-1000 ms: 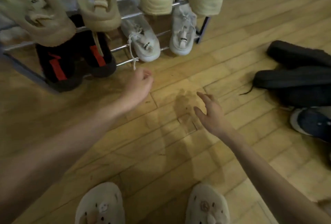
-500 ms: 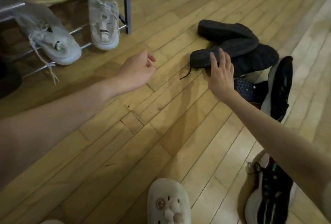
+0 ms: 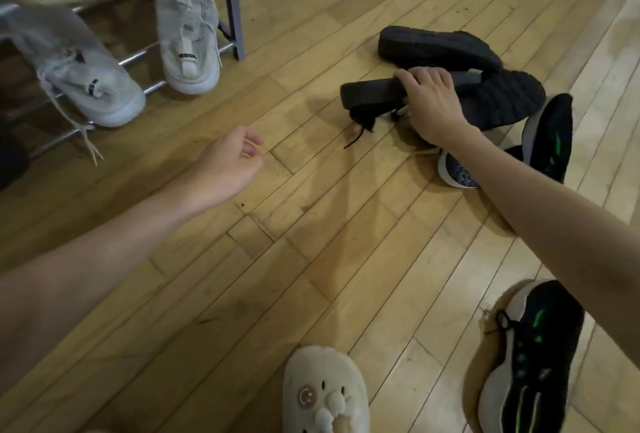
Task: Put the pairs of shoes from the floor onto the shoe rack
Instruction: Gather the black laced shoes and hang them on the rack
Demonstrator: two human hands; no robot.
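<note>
Two black shoes lie on their sides on the wooden floor at the upper right. My right hand [image 3: 431, 101] is shut on the nearer black shoe [image 3: 370, 93], fingers over its sole edge. The other black shoe [image 3: 436, 46] lies just behind it. My left hand [image 3: 230, 164] hovers over bare floor with loosely curled fingers and holds nothing. The metal shoe rack [image 3: 233, 16] stands at the upper left with a white pair [image 3: 188, 48] on its lower bars and beige shoes above.
A black-and-green trainer [image 3: 549, 138] stands on its edge right of the black shoes. Its match [image 3: 530, 360] lies at the lower right. My cream slipper [image 3: 325, 394] is at the bottom. A loose white lace [image 3: 86, 136] hangs off the rack.
The view swung right from the rack to the shoes on the floor. My right hand reached out and closed on the nearer black shoe. My left hand drifted back from the rack.
</note>
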